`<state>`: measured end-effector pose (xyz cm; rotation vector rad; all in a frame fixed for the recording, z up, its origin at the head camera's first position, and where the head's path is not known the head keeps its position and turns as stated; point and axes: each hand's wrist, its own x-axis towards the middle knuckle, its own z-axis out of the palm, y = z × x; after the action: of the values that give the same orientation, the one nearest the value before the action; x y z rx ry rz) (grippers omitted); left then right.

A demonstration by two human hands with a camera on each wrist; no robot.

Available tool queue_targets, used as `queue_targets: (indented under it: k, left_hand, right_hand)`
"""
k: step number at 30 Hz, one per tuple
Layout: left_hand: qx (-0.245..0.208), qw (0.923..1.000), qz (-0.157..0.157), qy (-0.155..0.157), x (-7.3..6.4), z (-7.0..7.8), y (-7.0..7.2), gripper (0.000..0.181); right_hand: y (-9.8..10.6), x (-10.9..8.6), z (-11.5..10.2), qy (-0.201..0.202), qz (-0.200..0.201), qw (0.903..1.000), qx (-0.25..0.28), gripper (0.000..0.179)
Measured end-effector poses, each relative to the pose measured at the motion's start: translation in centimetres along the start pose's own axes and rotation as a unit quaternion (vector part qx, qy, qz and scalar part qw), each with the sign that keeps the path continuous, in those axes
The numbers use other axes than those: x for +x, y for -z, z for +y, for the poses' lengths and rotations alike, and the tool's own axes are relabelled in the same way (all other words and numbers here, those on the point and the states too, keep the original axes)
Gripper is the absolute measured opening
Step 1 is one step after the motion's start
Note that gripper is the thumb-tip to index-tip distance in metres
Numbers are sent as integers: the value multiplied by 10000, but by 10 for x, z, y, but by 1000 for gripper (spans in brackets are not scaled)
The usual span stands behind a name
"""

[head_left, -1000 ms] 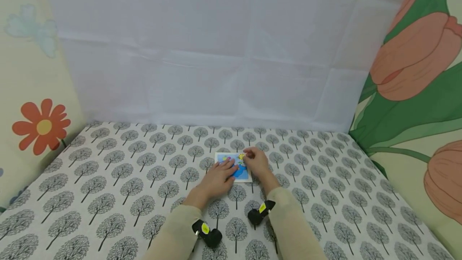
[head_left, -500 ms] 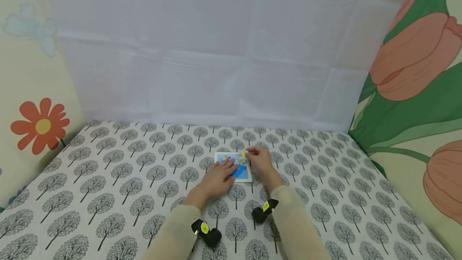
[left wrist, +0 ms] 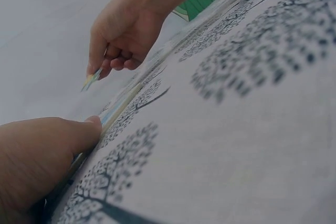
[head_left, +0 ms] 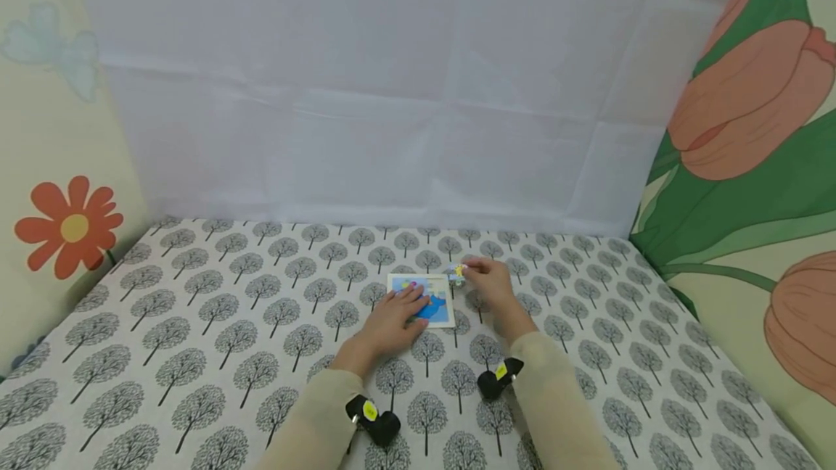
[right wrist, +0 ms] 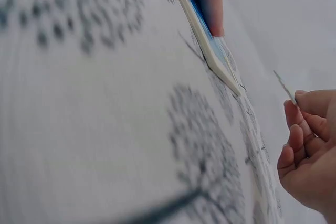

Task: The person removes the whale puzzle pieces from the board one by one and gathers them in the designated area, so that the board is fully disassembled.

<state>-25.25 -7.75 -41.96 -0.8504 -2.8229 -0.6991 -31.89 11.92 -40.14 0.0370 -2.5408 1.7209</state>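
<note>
A small picture puzzle (head_left: pixel 440 310), with a pale raised frame and a blue scene inside, lies on the tablecloth in the middle of the head view. My left hand (head_left: pixel 395 318) rests flat on it, fingers spread over the picture and hiding its left part. Just beyond the board's upper right corner, my right hand (head_left: pixel 488 281) pinches a thin puzzle piece (head_left: pixel 456 274), light blue with a yellow patch, between thumb and index finger. In the right wrist view the piece (right wrist: pixel 284 85) shows edge-on, raised off the board, and the frame's corner (right wrist: pixel 223 74) is near it.
A white cloth (head_left: pixel 366 93) with black tree prints covers none of the back wall, which is a plain white sheet. The tree-print tablecloth (head_left: pixel 222 354) spreads all round the puzzle. Black wrist cameras (head_left: pixel 501 378) hang close over the table by both sleeves.
My right hand has lifted the yellow-patched piece from the puzzle's upper right corner and carried it to the right, past the frame. My left hand has stayed on the board.
</note>
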Motion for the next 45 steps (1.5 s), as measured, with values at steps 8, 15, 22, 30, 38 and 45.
queue_targets:
  k: [8, 15, 22, 30, 38, 45]
  left_hand:
    - [59, 9999, -109, 9, 2, 0, -1, 45]
    - [55, 9999, -103, 10, 2, 1, 0, 45]
    - [41, 10000, -72, 3, 2, -1, 1, 45]
    - [-61, 10000, -54, -4, 3, -2, 0, 46]
    - [-108, 9999, -51, 19, 2, -1, 1, 46]
    - [-114, 9998, -100, 127, 2, 0, 1, 46]
  right_hand:
    - [30, 0, 6, -51, -42, 9999, 126, 24]
    - [55, 2, 16, -217, -98, 9997, 32, 29]
    - [74, 4, 29, -591, 16, 9982, -72, 31]
    - [90, 6, 43, -270, 84, 9995, -172, 30]
    - [100, 9, 44, -691, 456, 9959, -353, 30]
    - [110, 13, 53, -600, 628, 9962, -87, 28]
